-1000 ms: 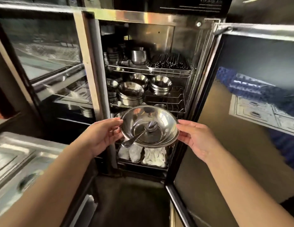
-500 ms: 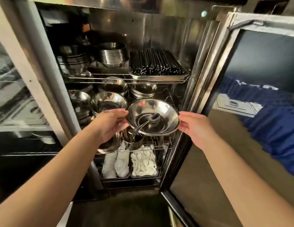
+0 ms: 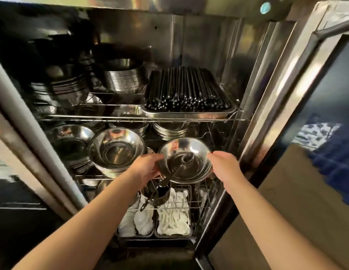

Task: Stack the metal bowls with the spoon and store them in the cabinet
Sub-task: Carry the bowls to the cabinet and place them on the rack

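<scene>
Both hands, left hand (image 3: 148, 168) and right hand (image 3: 224, 166), have fingers closed on the rim of the shiny round metal bowl (image 3: 186, 152) at the cabinet's middle wire shelf (image 3: 95, 175). The loose metal spoon (image 3: 176, 169) overhangs the rim; tilting could spill it.

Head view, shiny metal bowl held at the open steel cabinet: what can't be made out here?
- How many shiny metal bowls are nested: only the top one shows.
- Metal spoon: its handle end merges with dark utensils below.
- Left hand and right hand: fingertips hidden behind the bowl rim.
- Whether the bowl rests on the middle wire shelf: bowl covers it.
- Upper-left plate stacks: blurred.
</scene>
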